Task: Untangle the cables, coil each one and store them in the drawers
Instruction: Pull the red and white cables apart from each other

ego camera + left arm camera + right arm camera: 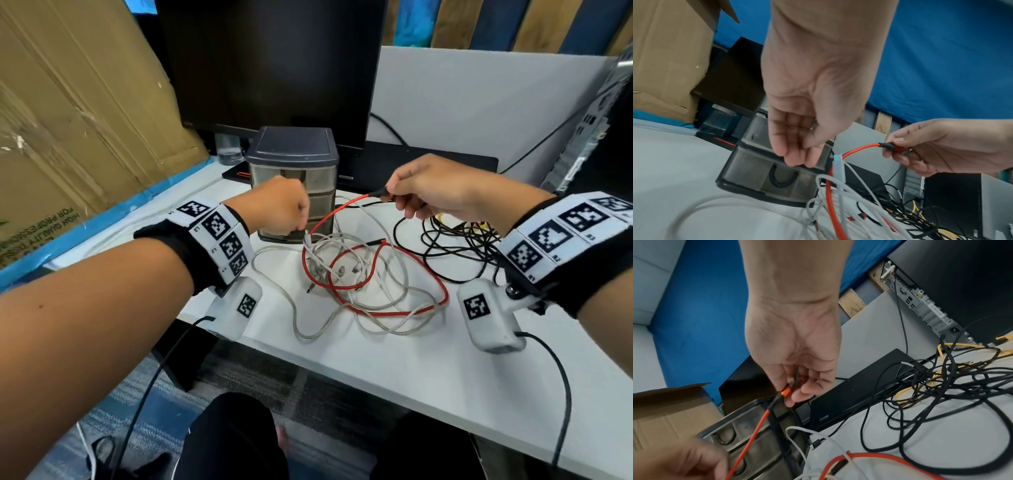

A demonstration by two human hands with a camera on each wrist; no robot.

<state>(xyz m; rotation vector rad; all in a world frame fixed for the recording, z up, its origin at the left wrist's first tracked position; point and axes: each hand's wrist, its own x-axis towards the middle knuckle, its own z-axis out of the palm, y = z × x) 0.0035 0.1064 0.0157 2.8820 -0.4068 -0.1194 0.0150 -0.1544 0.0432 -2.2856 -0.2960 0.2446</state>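
Observation:
A tangle of white cables [298,325] and a red cable [394,313] lies on the white table [394,383] in front of a small grey drawer unit [291,150] with its drawers closed. My right hand [394,198] pinches the red cable's plug end [785,391], lifted above the table, with a thin black cable running through the same fingers. My left hand [301,226] hovers at the drawer unit's front [756,178]; its fingers [795,159] point down together, and I see nothing between them. A white plug [837,164] stands just right of them.
A heap of black cables [455,246] with a yellow cable [953,345] lies at the right. A dark monitor [274,61] and a black keyboard [428,161] stand behind the drawers. Cardboard [68,120] leans at the left; a computer case [920,308] stands far right.

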